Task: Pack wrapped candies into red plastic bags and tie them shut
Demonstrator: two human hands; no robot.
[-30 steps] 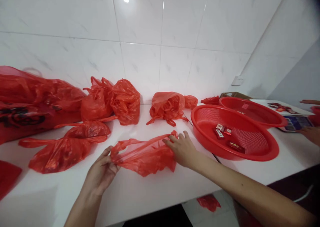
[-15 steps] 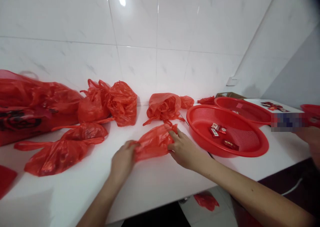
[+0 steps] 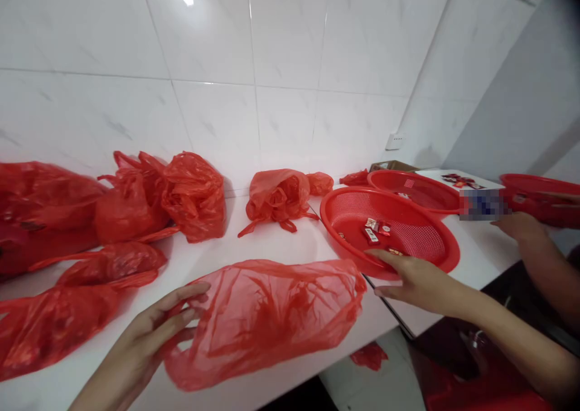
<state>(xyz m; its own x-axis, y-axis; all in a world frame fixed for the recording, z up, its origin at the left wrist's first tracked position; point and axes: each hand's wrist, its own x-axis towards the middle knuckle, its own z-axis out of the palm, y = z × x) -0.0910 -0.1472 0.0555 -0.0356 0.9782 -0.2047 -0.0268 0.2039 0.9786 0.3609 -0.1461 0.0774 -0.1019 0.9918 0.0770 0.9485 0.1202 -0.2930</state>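
White glossy tiled wall (image 3: 281, 48) filled the upper half of the view, and below it ran the white countertop (image 3: 281, 245), its near edge dropping away at the bottom. Along its left side lay a heap of crumpled red plastic bags (image 3: 54, 217), some of them stuffed and knotted, reaching back to the wall. Nearest the person was the thin red translucent plastic bag (image 3: 267, 314) — spread wide and limp at the counter's near edge, between the two hands, its right end close to the basket beside it. Just to the right stood the round red plastic mesh basket (image 3: 426, 242), with a second red basket (image 3: 421, 190) close behind it and a third red basket (image 3: 544, 187) farther right, where another person's hand (image 3: 521, 225) rested by the counter. A smaller knotted red bag (image 3: 276, 196) sat at the back, between the heap and the baskets. The left hand (image 3: 145, 338) grasped the spread bag's left edge, the film bunched under its fingers. The right hand (image 3: 419, 281) was released and held nothing — fingers stretched out, their tips at the near rim of the mesh basket. Inside that basket lay a few small wrapped red packets (image 3: 376, 229), apart from the fingertips
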